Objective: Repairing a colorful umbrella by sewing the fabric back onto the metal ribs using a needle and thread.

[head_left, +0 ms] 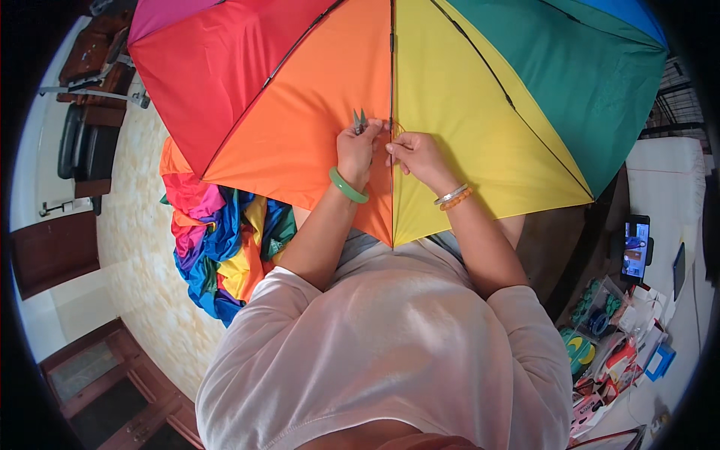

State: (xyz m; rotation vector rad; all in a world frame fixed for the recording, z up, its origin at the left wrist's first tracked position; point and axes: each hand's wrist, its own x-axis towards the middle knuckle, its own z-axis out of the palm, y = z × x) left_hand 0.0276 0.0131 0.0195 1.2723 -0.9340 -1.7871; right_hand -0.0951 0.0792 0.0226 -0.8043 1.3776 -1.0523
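Observation:
An open rainbow umbrella (480, 112) lies across my lap, its inner side with the dark ribs facing me. Between the orange and yellow panels, a straight rib (391, 82) runs down toward me. My left hand (355, 156) is closed around small thread snips (360, 122), their pointed blades sticking up past the fingers. Its thumb and fingertips reach the rib. Just right of the rib, my right hand (421, 159) is closed in a pinch at the seam. Whatever lies between those fingertips is too small to make out.
Crumpled multicoloured umbrella fabric (225, 247) is heaped at my left. On the right, a white table (667, 180) carries a lit phone (635, 249), a clear box of green items (596, 304) and a blue tray (660, 361). A dark chair (94, 142) stands at the far left.

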